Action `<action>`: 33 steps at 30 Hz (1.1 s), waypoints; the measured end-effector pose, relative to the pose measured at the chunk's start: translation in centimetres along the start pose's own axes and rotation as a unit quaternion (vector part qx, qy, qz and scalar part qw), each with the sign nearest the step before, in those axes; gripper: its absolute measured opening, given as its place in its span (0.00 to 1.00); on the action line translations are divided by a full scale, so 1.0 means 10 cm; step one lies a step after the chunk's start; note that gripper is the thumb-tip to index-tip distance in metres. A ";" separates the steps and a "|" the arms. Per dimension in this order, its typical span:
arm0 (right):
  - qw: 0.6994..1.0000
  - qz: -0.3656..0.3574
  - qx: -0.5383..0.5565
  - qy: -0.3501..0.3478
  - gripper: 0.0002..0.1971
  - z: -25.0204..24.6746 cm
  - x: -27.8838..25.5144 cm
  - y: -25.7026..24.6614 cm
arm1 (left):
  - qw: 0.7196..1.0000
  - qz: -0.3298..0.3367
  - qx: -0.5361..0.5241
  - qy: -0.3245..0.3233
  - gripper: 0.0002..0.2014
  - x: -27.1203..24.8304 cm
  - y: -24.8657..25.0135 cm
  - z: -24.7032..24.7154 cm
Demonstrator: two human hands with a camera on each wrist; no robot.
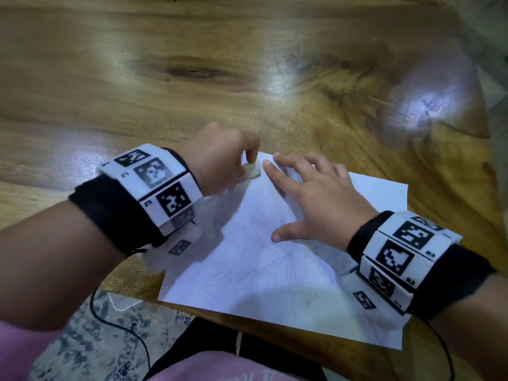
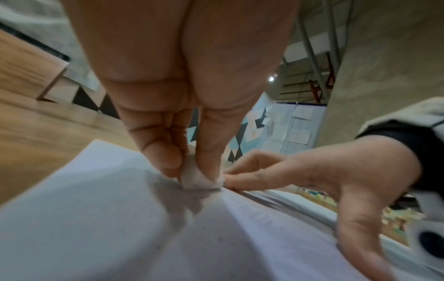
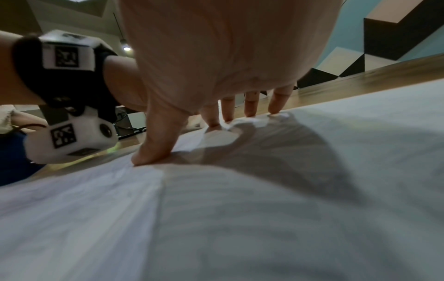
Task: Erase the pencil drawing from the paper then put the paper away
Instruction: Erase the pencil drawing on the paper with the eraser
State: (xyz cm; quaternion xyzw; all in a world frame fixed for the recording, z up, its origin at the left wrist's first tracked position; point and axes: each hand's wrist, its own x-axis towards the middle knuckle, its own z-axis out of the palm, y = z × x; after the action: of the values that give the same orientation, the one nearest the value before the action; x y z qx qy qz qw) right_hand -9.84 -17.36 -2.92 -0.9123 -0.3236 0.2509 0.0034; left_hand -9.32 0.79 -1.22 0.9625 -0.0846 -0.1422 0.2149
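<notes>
Pinched between left hand point(image 1: 220, 158) fingertips, eraser point(image 2: 200, 179) bears on paper's point(image 1: 288, 287) far corner. Right hand point(image 1: 316, 199), fingers spread flat, pins the sheet to the table point(image 1: 192, 78). Paper judged light, limp, crease-prone; best lifted by an edge.

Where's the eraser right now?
In the head view the eraser is pinched in the left hand, pressed on the paper's far left corner, just left of the right hand's fingertips.
</notes>
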 end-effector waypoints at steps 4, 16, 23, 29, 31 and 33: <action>1.000 0.000 0.003 -0.001 0.55 0.01 0.01 0.00 | 0.995 0.035 0.032 -0.088 0.11 -0.26 -0.04 0.08; 1.000 -0.002 0.002 -0.003 0.54 0.00 0.01 0.01 | 0.994 0.063 0.011 -0.088 0.08 -0.32 -0.03 0.14; 1.000 -0.003 0.006 0.004 0.55 0.01 0.00 0.01 | 1.000 -0.004 0.001 0.026 0.09 0.00 0.00 0.03; 1.000 -0.002 0.004 0.004 0.55 0.01 0.00 0.01 | 0.994 0.023 -0.018 -0.108 0.08 -0.36 -0.02 0.17; 1.000 -0.002 0.005 0.004 0.55 0.01 0.00 0.00 | 0.998 0.012 -0.027 -0.064 0.02 -0.25 0.00 0.11; 1.000 -0.002 0.005 0.004 0.55 0.01 -0.01 0.00 | 1.000 -0.012 -0.024 0.012 0.06 -0.08 0.04 0.06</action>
State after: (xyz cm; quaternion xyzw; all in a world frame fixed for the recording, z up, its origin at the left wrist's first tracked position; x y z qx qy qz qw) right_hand -9.93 -17.37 -2.95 -0.9125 -0.3244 0.2489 0.0099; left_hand -10.29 0.42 -1.37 0.9595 -0.0674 -0.1356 0.2377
